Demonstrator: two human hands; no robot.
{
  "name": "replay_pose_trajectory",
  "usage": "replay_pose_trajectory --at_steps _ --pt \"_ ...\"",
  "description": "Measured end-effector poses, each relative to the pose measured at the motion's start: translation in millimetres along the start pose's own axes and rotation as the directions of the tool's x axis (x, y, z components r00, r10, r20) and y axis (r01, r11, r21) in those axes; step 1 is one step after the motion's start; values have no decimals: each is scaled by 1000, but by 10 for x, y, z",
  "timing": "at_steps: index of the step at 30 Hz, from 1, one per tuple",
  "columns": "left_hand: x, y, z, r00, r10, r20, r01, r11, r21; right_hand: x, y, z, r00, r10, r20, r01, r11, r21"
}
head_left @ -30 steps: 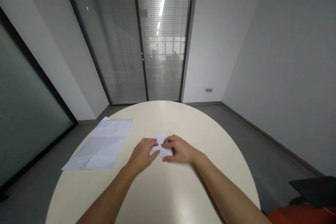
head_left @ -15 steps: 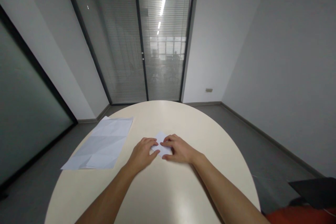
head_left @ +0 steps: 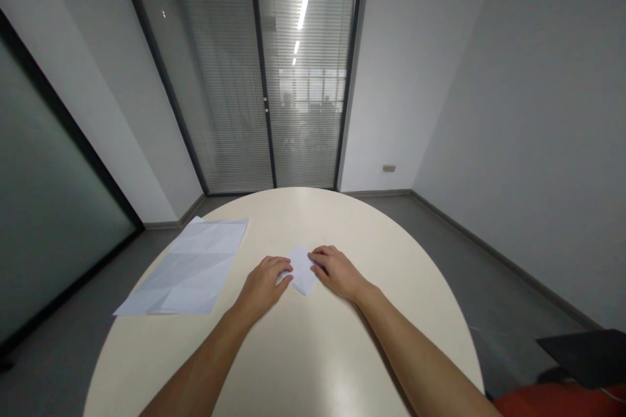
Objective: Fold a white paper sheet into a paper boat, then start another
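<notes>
A small folded white paper (head_left: pixel 302 270) lies on the round cream table (head_left: pixel 293 352), with one corner toward me. At its left edge is my left hand (head_left: pixel 264 285), its thumb and fingers apart and the fingertips touching the paper. My right hand (head_left: pixel 340 272) rests at the right edge, fingers spread a little and tips on the paper. Neither hand has closed around it.
Larger creased white sheets (head_left: pixel 195 267) lie at the table's left side. Beyond the far edge stands a glass partition with blinds (head_left: pixel 303 137). A black object (head_left: pixel 587 355) and something red (head_left: pixel 548 401) are at the lower right.
My right hand has drawn back slightly to the right, and its thumb has moved up. My left thumb has shifted slightly left. More of the small paper shows between the hands.
</notes>
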State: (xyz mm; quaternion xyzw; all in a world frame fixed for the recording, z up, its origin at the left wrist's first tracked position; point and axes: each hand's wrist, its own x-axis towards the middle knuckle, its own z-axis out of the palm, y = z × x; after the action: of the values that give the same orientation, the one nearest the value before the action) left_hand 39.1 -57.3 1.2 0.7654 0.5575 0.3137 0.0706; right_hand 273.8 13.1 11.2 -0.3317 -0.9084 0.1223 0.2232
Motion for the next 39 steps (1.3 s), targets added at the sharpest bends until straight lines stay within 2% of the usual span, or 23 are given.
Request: replay_pose_trajectory --at_steps 8,15,20,26,31,39 --pt "-16 -31 -36 1000 11 29 -11 1000 -9 -9 85 -5 994 107 -39 -108 994 -18" --pt "-46 -62 -59 995 73 67 -72 997 -8 4 119 8 962 249 -116 -258 964 -71" --pt "-37 -69 -63 993 88 80 -87 996 -13 9 124 22 946 292 -137 -303 951 -62" --pt "-36 -75 -56 988 126 87 -125 992 -23 13 96 -4 963 221 -156 -223 975 5" --pt "-28 -68 -52 990 118 77 -116 993 -28 32 58 -20 988 114 -105 -111 993 30" --pt "-16 -70 -52 990 122 77 -120 992 -30 22 9 -48 999 21 -44 -18 997 75"
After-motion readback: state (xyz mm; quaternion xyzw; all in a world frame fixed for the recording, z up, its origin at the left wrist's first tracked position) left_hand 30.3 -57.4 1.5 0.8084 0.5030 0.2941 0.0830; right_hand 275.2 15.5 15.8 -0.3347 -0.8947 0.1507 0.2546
